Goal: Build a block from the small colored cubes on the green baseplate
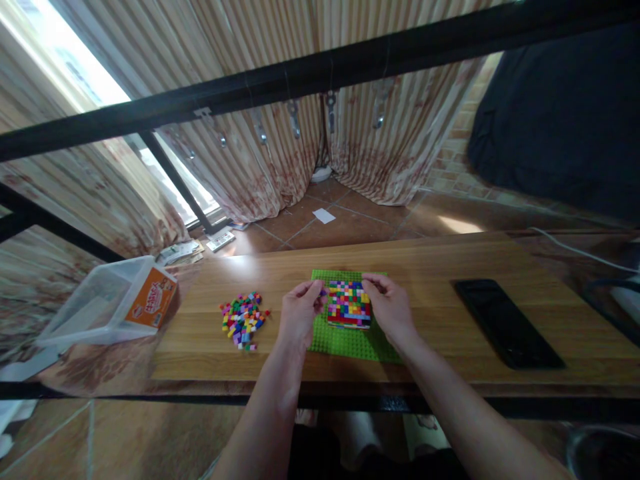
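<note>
On a green studded baseplate (330, 343) stands a block of small multicoloured building bricks (349, 307), tightly packed. My left hand (301, 305) is at the block's left side, thumb and fingers pinched on a small purple brick (323, 292). Over on the right, my right hand (389, 301) rests against the block's upper right corner with its fingers curled; whether a brick is between them is hidden. A loose heap of coloured bricks (244, 319) lies on the wood to the left of my left hand.
The wooden tabletop (425, 267) also carries a large black phone (507, 323) at the right. A clear plastic box (100, 300) with an orange label stands at the left. A dark metal bar (280, 73) crosses above, in front of striped curtains (280, 160).
</note>
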### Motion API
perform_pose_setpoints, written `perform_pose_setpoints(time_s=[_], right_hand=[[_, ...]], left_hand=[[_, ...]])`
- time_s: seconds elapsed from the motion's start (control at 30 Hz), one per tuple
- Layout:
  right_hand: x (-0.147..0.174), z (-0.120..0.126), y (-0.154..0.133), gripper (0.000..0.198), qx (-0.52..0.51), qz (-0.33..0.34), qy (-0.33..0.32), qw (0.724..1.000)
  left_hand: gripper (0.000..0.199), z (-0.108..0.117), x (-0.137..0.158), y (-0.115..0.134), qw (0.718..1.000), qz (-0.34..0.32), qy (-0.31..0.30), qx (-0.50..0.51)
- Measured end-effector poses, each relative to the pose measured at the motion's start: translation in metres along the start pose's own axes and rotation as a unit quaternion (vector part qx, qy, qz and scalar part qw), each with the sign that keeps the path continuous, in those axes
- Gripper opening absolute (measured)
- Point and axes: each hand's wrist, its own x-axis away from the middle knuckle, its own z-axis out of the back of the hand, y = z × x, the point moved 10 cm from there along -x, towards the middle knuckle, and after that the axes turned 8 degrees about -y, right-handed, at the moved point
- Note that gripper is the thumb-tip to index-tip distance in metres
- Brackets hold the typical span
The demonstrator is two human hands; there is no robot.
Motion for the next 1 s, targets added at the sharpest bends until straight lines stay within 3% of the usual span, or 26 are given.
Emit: perform_pose_setpoints(time_s=[0.23,0.6,0.83,1.0], right_hand=[[0.000,-0.001,-0.002,0.031,-0.006,0.012,0.001,1.000],[-0.001,-0.002,0.000,0.031,-0.009,0.003,-0.005,1.000],[-0.001,-0.003,-0.002,0.029,0.005,0.013,-0.007,1.000],[-0.002,-0.001,-0.002,0.029,0.008,0.012,-0.002,1.000]], left_hand=[[0.016,-0.001,0.002,0.004,1.000,-0.013,-0.010,-0.020],[0.015,-0.004,0.001,0.010,0.994,-0.054,-0.024,-0.090],[0.012,-0.014,-0.001,0.014,0.954,-0.110,-0.063,-0.272],[0.016,-0.021,0.001,0.015,0.927,-0.130,-0.067,-0.345]])
